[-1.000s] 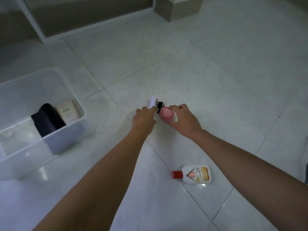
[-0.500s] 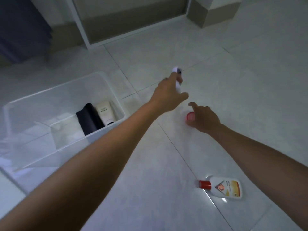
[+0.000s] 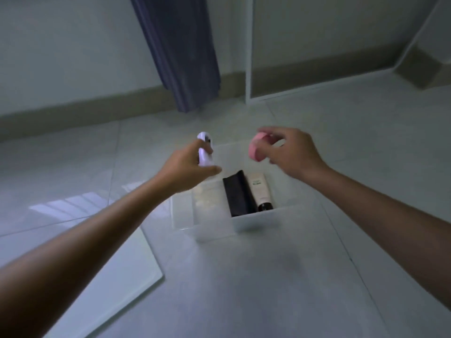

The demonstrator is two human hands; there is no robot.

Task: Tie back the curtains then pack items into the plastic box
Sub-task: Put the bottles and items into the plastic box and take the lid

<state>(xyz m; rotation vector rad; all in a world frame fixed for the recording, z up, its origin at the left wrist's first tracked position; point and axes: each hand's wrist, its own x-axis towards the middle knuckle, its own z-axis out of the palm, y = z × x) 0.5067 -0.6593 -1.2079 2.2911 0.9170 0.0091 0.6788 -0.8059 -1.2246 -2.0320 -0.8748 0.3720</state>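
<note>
A clear plastic box (image 3: 214, 230) stands on the tiled floor in front of me. Inside it lie a black folded item (image 3: 238, 195) and a cream tube (image 3: 260, 191) with a dark cap, side by side. My left hand (image 3: 185, 167) is shut on a small white device (image 3: 204, 152) with a dark spot near its top, held above the box's left part. My right hand (image 3: 290, 153) grips a round pink item (image 3: 256, 148) above the box's far right part. The picture is blurred by motion.
A dark blue curtain (image 3: 180, 50) hangs down to the floor at the back wall. A white frame post (image 3: 249, 50) stands to its right. A flat translucent lid (image 3: 117, 276) lies on the floor at the left, under my left forearm.
Both hands lifted their items off the floor and carried them left over the box. The view swung left, so the bottle with the red cap is out of sight.
</note>
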